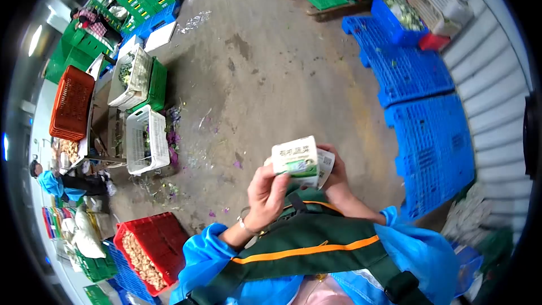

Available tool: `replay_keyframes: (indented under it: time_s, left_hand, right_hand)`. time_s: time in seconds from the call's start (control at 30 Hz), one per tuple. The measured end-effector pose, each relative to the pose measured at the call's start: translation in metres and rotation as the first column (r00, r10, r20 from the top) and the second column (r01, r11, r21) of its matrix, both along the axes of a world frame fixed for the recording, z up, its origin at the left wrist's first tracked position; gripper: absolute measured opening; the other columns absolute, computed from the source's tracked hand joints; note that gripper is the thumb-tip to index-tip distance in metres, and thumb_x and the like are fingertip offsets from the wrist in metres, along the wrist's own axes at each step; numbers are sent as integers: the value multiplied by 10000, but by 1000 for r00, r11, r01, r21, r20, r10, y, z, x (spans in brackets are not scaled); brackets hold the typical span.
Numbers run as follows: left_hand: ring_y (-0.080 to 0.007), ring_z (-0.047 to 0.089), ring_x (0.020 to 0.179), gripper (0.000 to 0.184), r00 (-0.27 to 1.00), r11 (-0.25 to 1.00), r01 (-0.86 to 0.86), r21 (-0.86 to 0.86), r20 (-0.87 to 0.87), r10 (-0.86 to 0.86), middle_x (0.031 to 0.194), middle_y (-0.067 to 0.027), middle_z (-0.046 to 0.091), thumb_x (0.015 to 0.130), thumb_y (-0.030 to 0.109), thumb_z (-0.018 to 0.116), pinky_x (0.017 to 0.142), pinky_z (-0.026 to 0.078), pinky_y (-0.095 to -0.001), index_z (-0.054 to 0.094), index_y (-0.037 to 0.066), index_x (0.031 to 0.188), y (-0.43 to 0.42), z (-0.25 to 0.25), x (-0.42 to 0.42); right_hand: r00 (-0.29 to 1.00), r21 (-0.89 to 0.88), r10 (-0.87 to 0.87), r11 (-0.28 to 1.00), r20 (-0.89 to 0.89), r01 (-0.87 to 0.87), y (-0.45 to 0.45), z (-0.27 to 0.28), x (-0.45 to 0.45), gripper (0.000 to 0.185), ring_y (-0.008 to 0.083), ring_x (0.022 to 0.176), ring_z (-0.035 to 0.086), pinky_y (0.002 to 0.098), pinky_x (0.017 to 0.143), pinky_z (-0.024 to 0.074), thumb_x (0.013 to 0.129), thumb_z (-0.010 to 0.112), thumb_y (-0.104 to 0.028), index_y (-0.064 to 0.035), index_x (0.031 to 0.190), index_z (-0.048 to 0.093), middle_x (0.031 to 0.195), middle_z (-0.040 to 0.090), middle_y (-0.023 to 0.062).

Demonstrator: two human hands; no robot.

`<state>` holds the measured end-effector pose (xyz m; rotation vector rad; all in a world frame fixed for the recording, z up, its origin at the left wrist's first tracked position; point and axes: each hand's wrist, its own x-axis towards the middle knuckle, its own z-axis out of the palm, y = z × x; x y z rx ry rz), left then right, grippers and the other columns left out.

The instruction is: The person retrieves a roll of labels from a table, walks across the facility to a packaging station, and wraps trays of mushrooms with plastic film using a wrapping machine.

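Head camera, left to right: a red crate (176,241) of knobbly tan produce stands on the floor. The left hand (264,196), thumb and fingers pinched closed, grips the left edge of the printed labels (296,157), held above the dark green bag (316,237) at the wearer's front. The right hand (337,179) is curled closed on their right side (its fingertips are partly hidden). Blue pallets (433,149) lie farther right.

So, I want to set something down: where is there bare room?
The widest free patch is the floor between the white crate and the blue pallets. The nearer pallet, by the ribbed wall, also looks bare. The left is crowded: orange crates, vegetable scraps and a red crate.
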<state>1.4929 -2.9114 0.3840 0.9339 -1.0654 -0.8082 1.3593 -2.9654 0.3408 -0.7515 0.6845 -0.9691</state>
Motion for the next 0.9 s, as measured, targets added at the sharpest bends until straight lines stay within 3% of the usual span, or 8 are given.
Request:
replay_keyframes:
  time_s: [0.2, 0.33, 0.4, 0.53, 0.6, 0.73, 0.8, 0.9]
  left_hand:
    - [-181, 493, 988, 150, 988, 991, -123, -59, -97, 117, 1043, -135, 545, 851, -21, 476, 853, 381, -298, 512, 12, 992, -190, -29, 115]
    - [-301, 485, 1033, 191, 916, 992, -100, -83, 381, 124, 1055, -129, 559, 787, 19, 539, 903, 357, -408, 554, 13, 977, -357, -48, 216]
    - [-329, 405, 1112, 323, 879, 999, -30, -34, 474, 42, 1157, -145, 486, 739, 181, 624, 937, 302, -432, 543, 30, 1013, -438, -52, 256]
    - [-373, 335, 1141, 595, 752, 999, 44, 6, 658, -37, 1240, -176, 371, 656, 334, 716, 943, 292, -453, 461, 63, 1119, -586, -17, 312]
    - [-360, 339, 1145, 642, 774, 978, 199, 56, 603, -192, 1241, -215, 334, 655, 291, 748, 936, 316, -437, 416, 59, 1153, -657, -22, 343]
    - [-311, 468, 1003, 499, 816, 950, 300, 80, 495, -300, 1113, -185, 433, 716, 242, 701, 832, 416, -374, 430, 24, 1074, -828, -74, 402]
    - [-286, 484, 954, 426, 860, 966, 189, 174, 445, -249, 1043, -167, 462, 744, 217, 681, 799, 418, -354, 448, 16, 1039, -909, -88, 431]
    - [-189, 477, 871, 331, 985, 921, 5, 389, 156, -71, 971, -117, 442, 807, 218, 616, 759, 415, -298, 469, 9, 1018, -1029, -82, 489]
  right_hand:
    - [959, 188, 263, 942, 103, -279, -222, -4, 118, 419, 187, 906, 578, 318, 733, 514, 752, 523, 80, -39, 1147, 450, 1061, 546, 69]
    - [883, 427, 453, 827, -121, -365, -364, -27, 216, 198, 189, 725, 596, 303, 479, 501, 818, 534, -202, -96, 985, 553, 871, 589, 46]
    - [960, 589, 259, 761, 108, -271, -435, -38, 248, 244, 182, 660, 581, 285, 466, 482, 805, 547, -314, -122, 956, 551, 844, 585, 37]
    - [979, 486, 202, 855, 16, -184, -576, -11, 283, 267, 192, 713, 609, 308, 495, 504, 852, 486, -281, -89, 1031, 537, 907, 603, 78]
    - [892, 437, 434, 783, 124, -442, -645, -19, 296, 262, 200, 651, 605, 313, 484, 501, 850, 500, -264, -72, 1024, 536, 879, 604, 87]
    - [909, 248, 389, 905, -149, -346, -788, -60, 361, 284, 161, 692, 580, 291, 454, 477, 891, 444, -282, -59, 1059, 499, 923, 570, 71]
    - [976, 255, 188, 954, -112, -155, -869, -60, 414, 262, 166, 615, 572, 282, 457, 467, 874, 479, -255, -63, 1047, 516, 902, 585, 80]
    - [956, 277, 266, 935, -128, -223, -1004, -46, 492, 312, 159, 757, 558, 283, 489, 469, 906, 394, -286, -86, 1142, 438, 992, 548, 76]
